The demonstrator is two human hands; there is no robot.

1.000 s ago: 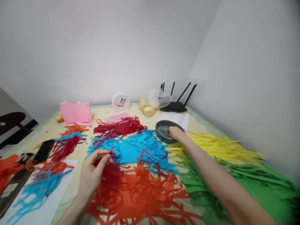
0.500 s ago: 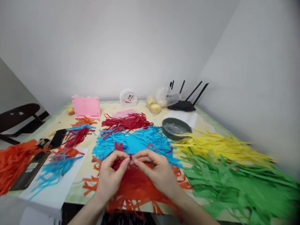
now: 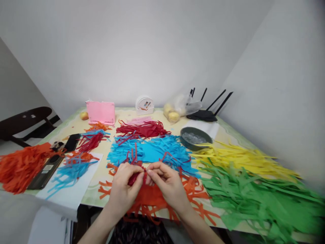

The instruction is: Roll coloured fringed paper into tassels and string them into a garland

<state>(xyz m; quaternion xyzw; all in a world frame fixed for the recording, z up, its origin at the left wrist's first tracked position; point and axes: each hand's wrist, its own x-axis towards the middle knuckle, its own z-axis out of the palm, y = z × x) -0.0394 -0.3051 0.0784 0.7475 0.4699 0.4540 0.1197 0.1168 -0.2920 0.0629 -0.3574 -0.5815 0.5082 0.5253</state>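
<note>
Both hands meet over the near middle of the table, fingertips almost touching. My left hand (image 3: pixel 126 185) is closed round a dark red fringed paper tassel (image 3: pixel 133 178), whose strips poke up above the fingers. My right hand (image 3: pixel 166 183) pinches at the twisted middle of the same tassel; any smaller piece between the fingertips is too small to make out. Under the hands lies fringed orange paper (image 3: pixel 149 198), with strips spreading to both sides. Just beyond is fringed blue paper (image 3: pixel 152 151), and behind that a pile of red strips (image 3: pixel 144 129).
Green strips (image 3: pixel 254 193) and yellow strips (image 3: pixel 243 159) cover the right side. A dark bowl (image 3: pixel 195 139) holds clear small pieces. Left are an orange pile (image 3: pixel 25 166), a dark long case (image 3: pixel 45 173) and finished-looking tassels (image 3: pixel 92 140). A black router (image 3: pixel 202 115) and pink stand (image 3: pixel 101 113) are behind.
The camera view has shifted, so the table things sit slightly further right. Both hands stay together at the red tassel, their fingertips slightly repositioned, and more red strips show above the left hand.
</note>
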